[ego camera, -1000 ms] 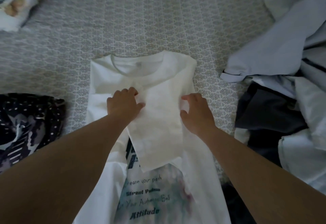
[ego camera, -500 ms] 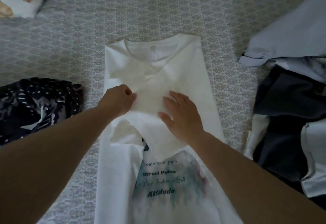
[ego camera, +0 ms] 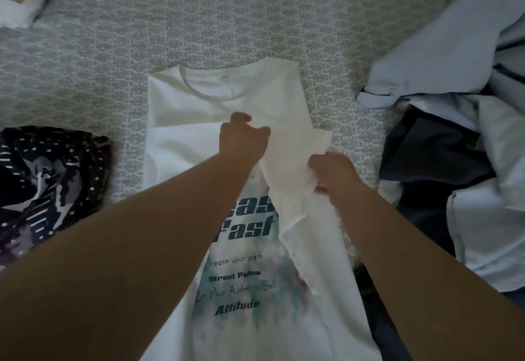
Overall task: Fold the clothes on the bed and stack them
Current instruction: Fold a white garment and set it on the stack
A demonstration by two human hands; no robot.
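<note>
a dark patterned garment (ego camera: 42,187) lay bunched at the left of the bed (ego camera: 255,20), not clearly folded. in the middle the white printed t-shirt (ego camera: 250,275) lay flat, sides partly folded in; the left hand (ego camera: 243,140) and right hand (ego camera: 331,171) both pinched its turned-over sleeve (ego camera: 289,156), fingers curled. at the right a heap of unfolded clothes (ego camera: 460,147) waited, so most of the job seemed left

Both bare forearms reach forward from the bottom edge, the left hand (ego camera: 243,141) curled knuckles-up with its grip pinching cloth, the right hand (ego camera: 332,173) beside it, slightly nearer the body, fingers curled round a fold.
</note>
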